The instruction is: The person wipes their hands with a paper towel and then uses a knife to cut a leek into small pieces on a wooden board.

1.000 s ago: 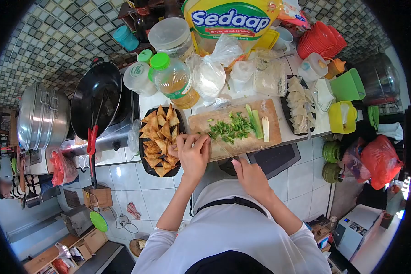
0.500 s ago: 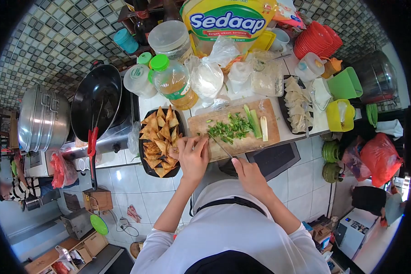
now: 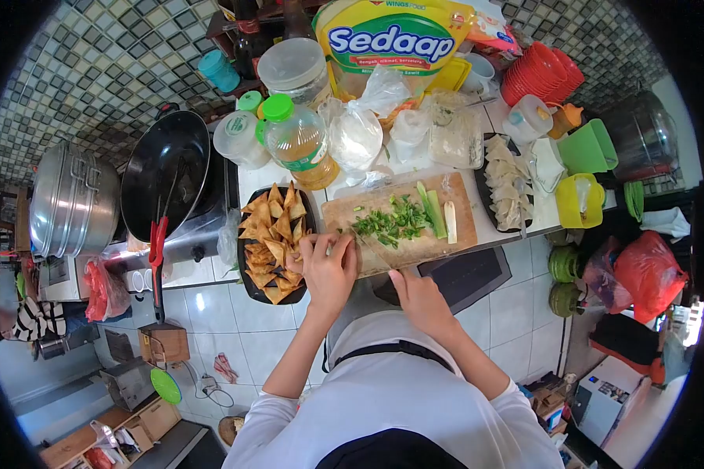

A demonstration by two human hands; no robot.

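Observation:
At the left end of the wooden cutting board [image 3: 461, 195], my left hand [image 3: 328, 266] is closed with its fingers bent down; what it pinches is mostly hidden. My right hand [image 3: 424, 301] grips a knife [image 3: 379, 254] at the board's front edge, its thin blade slanting up-left toward my left fingertips. Chopped green leaves [image 3: 399, 220] lie in a loose heap just beyond the blade. Right of them rest green stalk pieces [image 3: 432, 209] and a pale stalk piece [image 3: 450, 222]. Beside my left hand, a black tray [image 3: 246, 273] holds folded, browned fried pastries [image 3: 270, 234].
A second black tray [image 3: 489, 207] of pale uncooked wrappers [image 3: 507, 184] stands right of the board. Behind are a green-capped oil bottle [image 3: 296, 144], plastic tubs and a large Sedaap pack [image 3: 391, 43]. Left, a black wok [image 3: 164, 172] sits near a metal steamer [image 3: 74, 199].
My right hand and the knife have shifted slightly left. My left hand stays at the board's left end with its fingers moved only a little.

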